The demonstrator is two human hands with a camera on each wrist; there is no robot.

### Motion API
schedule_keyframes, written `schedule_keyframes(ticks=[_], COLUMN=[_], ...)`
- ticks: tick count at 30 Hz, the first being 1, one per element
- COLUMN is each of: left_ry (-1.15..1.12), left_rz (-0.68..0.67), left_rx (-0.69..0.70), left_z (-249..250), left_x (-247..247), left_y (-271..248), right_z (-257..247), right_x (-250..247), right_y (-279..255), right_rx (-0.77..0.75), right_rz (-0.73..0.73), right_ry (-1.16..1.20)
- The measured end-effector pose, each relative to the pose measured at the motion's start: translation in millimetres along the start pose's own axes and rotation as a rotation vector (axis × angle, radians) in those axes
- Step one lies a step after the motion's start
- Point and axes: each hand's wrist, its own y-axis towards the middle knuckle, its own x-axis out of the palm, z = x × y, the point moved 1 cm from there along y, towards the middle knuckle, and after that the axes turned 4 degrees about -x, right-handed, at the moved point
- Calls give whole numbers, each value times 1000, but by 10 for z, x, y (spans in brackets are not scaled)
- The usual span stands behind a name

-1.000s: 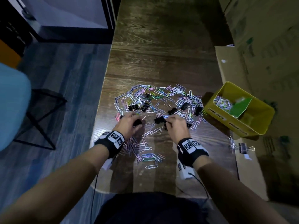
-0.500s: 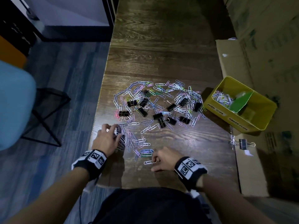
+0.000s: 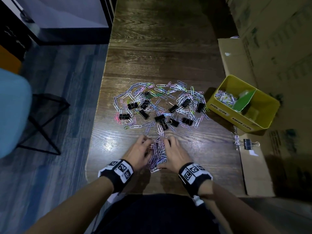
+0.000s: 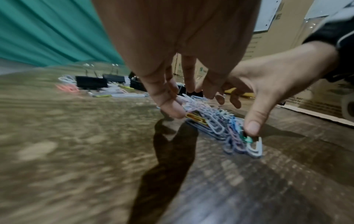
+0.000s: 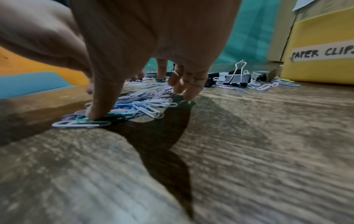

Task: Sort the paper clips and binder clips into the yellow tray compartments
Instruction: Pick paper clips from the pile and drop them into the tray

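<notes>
Bracketing paper clip pile | left hand, right hand | fingers relaxed, pressing, not clenched

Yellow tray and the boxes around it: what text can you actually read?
"PAPER CLIPS": white label on the yellow tray, last letter cut off in the right wrist view.
Second tray label: too blurred in the head view to read.
Cardboard boxes: print too blurred.
Wristbands: square code markers, no words.

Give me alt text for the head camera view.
Both hands, left hand and right hand, press a heap of paper clips together on a wooden table; beyond lie scattered clips and black binder clips, with a yellow tray at right.
</notes>
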Motion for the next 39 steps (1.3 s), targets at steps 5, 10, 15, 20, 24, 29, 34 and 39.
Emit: schedule_keyframes(ticks=[5, 10, 15, 20, 24, 29, 34, 39], left_ry=[267, 267, 251, 358, 371, 178, 168, 224], left_rz=[-317, -269, -151, -54, -86, -46, -37, -23], left_rx=[-120, 6, 28, -65, 6, 111, 181, 186], left_z=[-308, -52, 127, 105, 119, 183, 206, 168], left_x=[-85, 207, 231, 112, 188, 196, 70, -73], left_y=[-195, -104, 122, 170, 248, 303, 382, 463], right_z=[79, 160, 326, 263, 210, 272, 377, 565], right_x=[21, 51, 74, 127, 132, 38, -44, -30], right_y=[-32, -109, -169, -132, -55, -38, 3, 32], right_rx=[-19, -68, 34, 94, 68, 39, 32, 29], right_rz=[-63, 17, 119, 63, 44, 55, 44, 111], right_ry=[-68, -41, 41, 3, 49, 82, 67, 176])
